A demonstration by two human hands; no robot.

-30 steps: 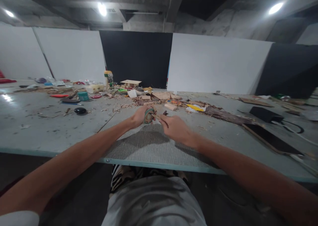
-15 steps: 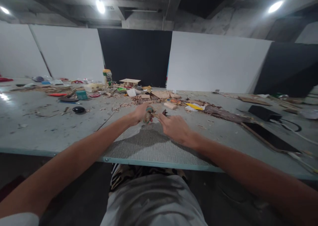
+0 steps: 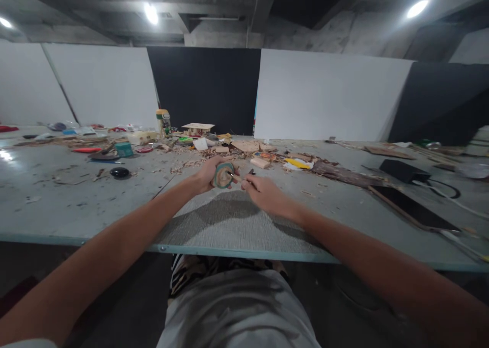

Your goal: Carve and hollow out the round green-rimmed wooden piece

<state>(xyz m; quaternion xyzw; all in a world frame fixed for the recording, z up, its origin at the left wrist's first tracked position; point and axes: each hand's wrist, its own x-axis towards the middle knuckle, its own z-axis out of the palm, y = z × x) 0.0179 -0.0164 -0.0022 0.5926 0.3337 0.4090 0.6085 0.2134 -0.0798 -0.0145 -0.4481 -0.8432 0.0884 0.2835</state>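
My left hand [image 3: 209, 176] is closed around a round wooden piece [image 3: 222, 177] with a green rim, its pale hollowed face turned toward me. My right hand [image 3: 263, 192] grips a carving tool [image 3: 237, 178] with a pale wooden handle. The tool's thin metal tip meets or nearly meets the face of the piece; contact is too small to make out. Both hands are just above the table [image 3: 229, 231], over a grey textured patch. Close beyond the right hand lies a small dark object [image 3: 251, 171], its kind unclear.
Wood scraps and shavings lie beyond my hands, with a pale wood block [image 3: 260, 163] and a yellow tool [image 3: 298, 163]. A bark strip [image 3: 340, 174], a phone [image 3: 412, 207] and a black box [image 3: 405, 171] are right. At left sits a black mouse-like object [image 3: 119, 172].
The round wooden piece has tilted so that its hollowed face shows more fully. My right hand has shifted slightly with the tool, whose metal tip now shows at the face.
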